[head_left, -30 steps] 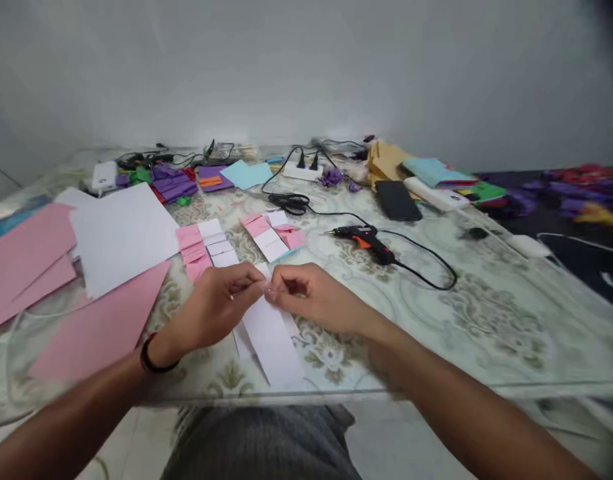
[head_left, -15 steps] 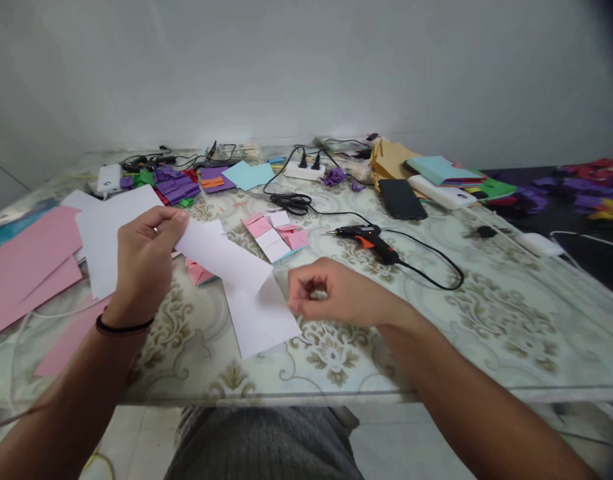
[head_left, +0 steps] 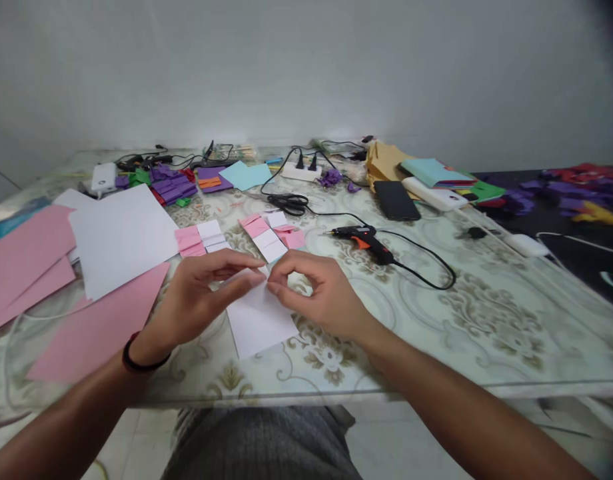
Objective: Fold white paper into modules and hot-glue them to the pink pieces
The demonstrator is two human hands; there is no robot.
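Note:
My left hand [head_left: 201, 290] and my right hand [head_left: 319, 290] meet above the front of the table. Between their fingertips they pinch a white paper strip [head_left: 262, 272], largely hidden by the fingers. Beneath them a white sheet of paper [head_left: 261, 327] lies flat on the patterned cloth. Just beyond the hands are folded pink and white paper pieces [head_left: 270, 245], with another pink and white group [head_left: 190, 239] to their left. A black glue gun [head_left: 371, 241] with an orange trigger rests to the right of my right hand.
Larger white sheets [head_left: 124, 233] and pink sheets [head_left: 29, 257] cover the left side. Black scissors [head_left: 288, 203], a white power strip [head_left: 301, 172] and a black phone [head_left: 397, 200] lie farther back. Purple folded paper [head_left: 170, 183] is at back left. The glue gun's cord [head_left: 449, 267] loops right.
My left hand has moved right and brought the white strip toward my right hand. Now both hands pinch it together. The pink sheet at left and a pink and white group are uncovered.

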